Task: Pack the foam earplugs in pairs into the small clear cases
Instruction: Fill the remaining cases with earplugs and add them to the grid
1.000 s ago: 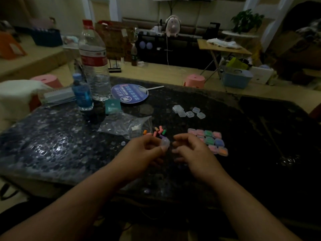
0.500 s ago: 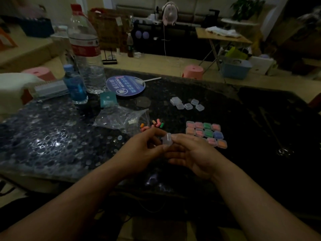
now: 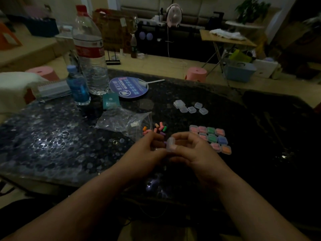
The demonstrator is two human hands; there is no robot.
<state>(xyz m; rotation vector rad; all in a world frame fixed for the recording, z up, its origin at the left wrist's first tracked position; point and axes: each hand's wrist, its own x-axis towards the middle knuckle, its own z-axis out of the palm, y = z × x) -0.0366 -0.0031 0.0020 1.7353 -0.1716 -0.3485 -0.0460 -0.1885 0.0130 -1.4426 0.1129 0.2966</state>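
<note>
Your left hand and right hand each pinched one small clear case in their grip, above the tabletop, near loose earplugs.

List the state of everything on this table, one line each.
held case: off the table, lid unclear
left hand: pinches held case
right hand: pinches held case
filled cases: packed, in rows
empty cases: unfilled, clustered
loose earplugs: unpacked, piled
large bottle: upright, capped
</note>
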